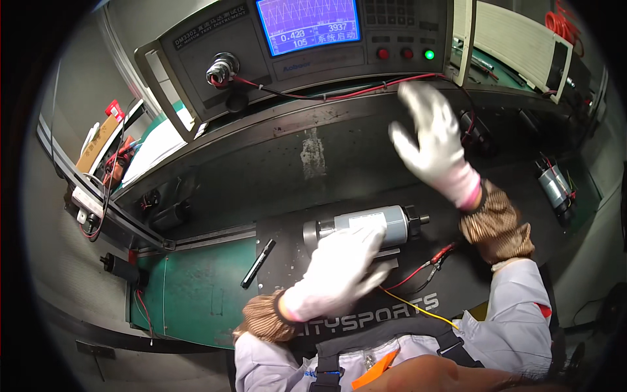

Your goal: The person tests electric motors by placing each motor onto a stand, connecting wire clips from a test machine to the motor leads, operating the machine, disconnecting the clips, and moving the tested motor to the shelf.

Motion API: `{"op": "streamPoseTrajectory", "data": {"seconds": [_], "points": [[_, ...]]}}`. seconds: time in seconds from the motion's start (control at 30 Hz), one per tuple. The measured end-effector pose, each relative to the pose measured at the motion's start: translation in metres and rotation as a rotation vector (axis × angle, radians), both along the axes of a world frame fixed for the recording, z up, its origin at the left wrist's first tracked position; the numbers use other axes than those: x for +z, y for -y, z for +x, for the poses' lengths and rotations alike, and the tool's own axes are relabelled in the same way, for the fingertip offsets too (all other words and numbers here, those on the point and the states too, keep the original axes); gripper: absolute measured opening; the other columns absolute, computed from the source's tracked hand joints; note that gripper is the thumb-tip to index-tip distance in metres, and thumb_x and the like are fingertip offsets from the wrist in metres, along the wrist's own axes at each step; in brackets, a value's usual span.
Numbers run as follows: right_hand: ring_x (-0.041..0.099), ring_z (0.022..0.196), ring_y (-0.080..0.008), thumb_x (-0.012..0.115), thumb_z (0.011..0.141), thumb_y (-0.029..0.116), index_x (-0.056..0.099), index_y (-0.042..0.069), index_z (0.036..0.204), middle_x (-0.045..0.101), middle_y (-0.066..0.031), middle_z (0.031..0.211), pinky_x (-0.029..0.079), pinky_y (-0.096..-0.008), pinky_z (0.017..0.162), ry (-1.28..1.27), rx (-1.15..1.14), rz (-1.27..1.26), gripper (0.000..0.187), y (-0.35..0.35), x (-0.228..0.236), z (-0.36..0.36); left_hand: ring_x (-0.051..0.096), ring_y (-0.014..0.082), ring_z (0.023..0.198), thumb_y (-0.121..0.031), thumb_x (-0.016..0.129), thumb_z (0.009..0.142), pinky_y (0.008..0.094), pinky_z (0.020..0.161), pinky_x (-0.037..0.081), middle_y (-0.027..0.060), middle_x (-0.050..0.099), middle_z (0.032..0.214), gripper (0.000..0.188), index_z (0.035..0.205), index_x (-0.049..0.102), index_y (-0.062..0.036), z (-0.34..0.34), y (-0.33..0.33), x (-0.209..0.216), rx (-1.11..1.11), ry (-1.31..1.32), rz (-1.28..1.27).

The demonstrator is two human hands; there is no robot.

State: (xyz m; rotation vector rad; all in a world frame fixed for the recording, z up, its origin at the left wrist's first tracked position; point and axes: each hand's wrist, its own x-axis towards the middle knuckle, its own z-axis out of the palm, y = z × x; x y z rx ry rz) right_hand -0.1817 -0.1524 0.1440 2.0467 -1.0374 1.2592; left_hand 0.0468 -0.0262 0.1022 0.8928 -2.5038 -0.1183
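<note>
A grey cylindrical motor [394,222] with a black end and a short shaft lies on the black mat in front of me. My left hand [343,264], in a white glove, lies over its near side with the fingers stretched out and the thumb apart. It covers part of the motor; whether it presses on it I cannot tell. My right hand [431,134], also gloved, is raised below the test instrument [287,78], with spread fingers and nothing in them. Its fingertips are nearest to the red and black cable [353,93]. Red and black clip leads [439,257] lie right of the motor.
A black marker [258,264] lies on the black mat [287,251], left of my left hand. Small motors stand at the right [555,186] and left edge [121,268]. The instrument's screen [310,25] is lit, beside a glowing green button [429,54]. Papers [157,147] lie far left.
</note>
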Motion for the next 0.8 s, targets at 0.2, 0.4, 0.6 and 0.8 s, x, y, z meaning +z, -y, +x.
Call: {"op": "streamPoseTrajectory", "data": {"seconds": [0.2,0.4,0.6,0.8], "points": [[0.063,0.097,-0.0366,0.057,0.094,0.037,0.058,-0.001,0.126,0.067,-0.021,0.104,0.049,-0.0448,0.089,-0.237,0.083,0.949,0.05,-0.068,-0.068,-0.005,0.066,0.0381,0.095,-0.002,0.068,0.081,0.0431,0.083,0.054,0.0213,0.067,0.106,0.032,0.112,0.061,0.0044,0.102,0.011,-0.038,0.484,-0.159,-0.327],[0.062,0.106,-0.0385,0.054,0.097,0.033,0.058,-0.002,0.128,0.066,-0.023,0.11,0.048,-0.0458,0.094,-0.081,0.072,0.967,0.046,-0.068,-0.068,0.003,0.061,0.0405,0.104,-0.009,0.07,0.083,0.0461,0.088,0.051,0.0249,0.061,0.114,0.031,0.107,0.059,0.0061,0.192,0.004,-0.124,0.854,0.267,-0.005],[0.062,0.101,-0.0375,0.06,0.092,0.026,0.051,-0.002,0.137,0.065,-0.0232,0.109,0.048,-0.0435,0.092,-0.2,0.04,0.908,0.053,-0.066,-0.043,0.026,0.066,0.0352,0.091,-0.003,0.057,0.092,0.0395,0.08,0.053,0.0201,0.063,0.105,0.025,0.117,0.056,0.0011,0.167,0.008,-0.113,0.55,-0.301,-0.032],[0.066,0.074,-0.0357,0.065,0.083,0.008,0.059,-0.003,0.121,0.066,-0.0149,0.083,0.053,-0.0422,0.069,-0.486,0.791,1.001,0.04,-0.092,-0.021,0.087,0.068,0.0353,0.082,-0.01,0.058,0.085,0.0423,0.073,0.055,0.0167,0.069,0.095,0.042,0.126,0.056,-0.0041,0.1,-0.007,-0.032,-0.043,-0.125,0.418]]}}
